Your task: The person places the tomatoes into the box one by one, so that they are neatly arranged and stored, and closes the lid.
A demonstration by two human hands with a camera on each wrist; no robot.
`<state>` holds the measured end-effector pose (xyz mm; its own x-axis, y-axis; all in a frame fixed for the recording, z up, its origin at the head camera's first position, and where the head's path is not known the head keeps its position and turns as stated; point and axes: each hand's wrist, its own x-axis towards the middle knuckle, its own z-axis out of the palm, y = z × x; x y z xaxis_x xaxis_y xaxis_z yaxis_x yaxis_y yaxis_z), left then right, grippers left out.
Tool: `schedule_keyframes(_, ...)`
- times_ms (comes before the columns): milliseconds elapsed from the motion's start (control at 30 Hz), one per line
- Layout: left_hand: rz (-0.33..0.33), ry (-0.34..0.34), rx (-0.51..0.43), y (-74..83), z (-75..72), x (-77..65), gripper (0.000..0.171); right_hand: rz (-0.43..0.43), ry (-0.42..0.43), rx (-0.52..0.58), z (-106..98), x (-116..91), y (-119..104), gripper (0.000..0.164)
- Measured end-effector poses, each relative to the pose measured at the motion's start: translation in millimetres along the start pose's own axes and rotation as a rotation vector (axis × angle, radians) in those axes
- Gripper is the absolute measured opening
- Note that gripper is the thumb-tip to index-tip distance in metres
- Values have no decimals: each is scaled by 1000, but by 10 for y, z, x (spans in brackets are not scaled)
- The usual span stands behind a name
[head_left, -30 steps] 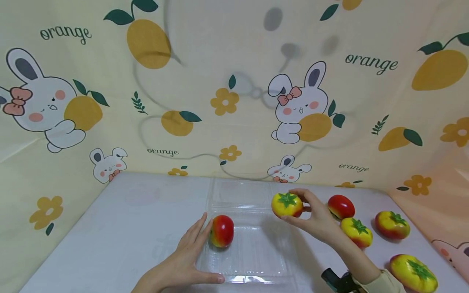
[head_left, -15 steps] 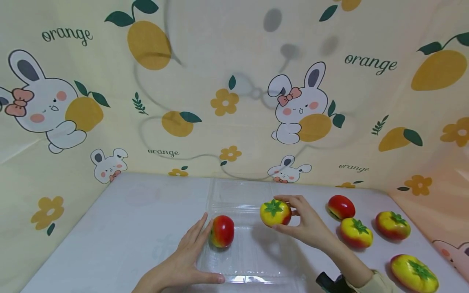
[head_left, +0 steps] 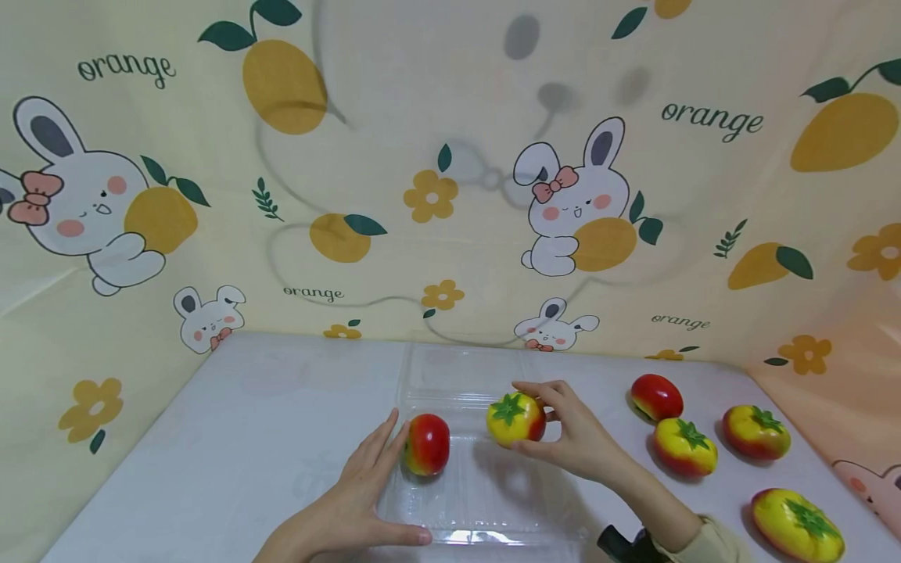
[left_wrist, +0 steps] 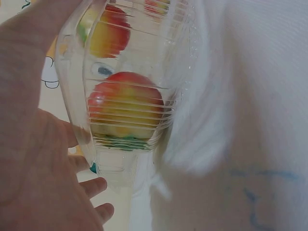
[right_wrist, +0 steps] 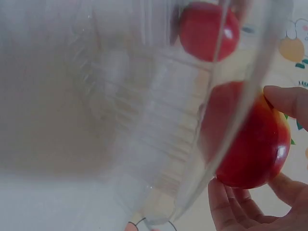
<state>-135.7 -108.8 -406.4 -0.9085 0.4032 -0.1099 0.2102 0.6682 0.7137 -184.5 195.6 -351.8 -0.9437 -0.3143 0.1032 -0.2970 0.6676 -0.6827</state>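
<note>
A clear plastic clamshell box (head_left: pixel 503 536) lies on the white table with its lid folded back. One persimmon (head_left: pixel 427 444), red and yellow, sits in its left part; in the left wrist view that persimmon (left_wrist: pixel 126 103) shows through the ribbed wall. My left hand (head_left: pixel 345 500) rests along the box's left side, fingers straight and spread, thumb at the front corner. Over the right half of the box, my right hand (head_left: pixel 587 446) holds a second persimmon (head_left: pixel 510 420) between thumb and fingers, its green calyx facing the head camera. The right wrist view shows this persimmon's red underside (right_wrist: pixel 250 144).
Several more persimmons lie right of the box: one showing red (head_left: pixel 657 397), one close in front of it (head_left: pixel 685 448), one farther right (head_left: pixel 756 432) and one near the front (head_left: pixel 798 524). A printed cloth (head_left: pixel 472 234) hangs behind the table.
My right hand has carried its persimmon left and toward the front, farther over the box. My left hand and the persimmon in the box have stayed in place.
</note>
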Motion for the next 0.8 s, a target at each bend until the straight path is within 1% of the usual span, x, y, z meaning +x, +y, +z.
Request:
schedule_keyframes(133,6,2,2,-4,0,4,116,-45,8,-7,55,-1,4,71)
schedule_keyframes(233,6,1,5,-6,2,6,116,-59,9,5,95,-3,2,71)
schedule_keyframes(500,4,4,13,-7,15,12,117,-11,-36,62,183,29,-9,67)
schedule_keyframes(633,-8,5,14,-3,21,16,118,-18,-73,96,223,42,-9,64)
schedule_keyframes(800,-9,9,13,-2,19,12,118,-46,-114,94,279,52,7,57)
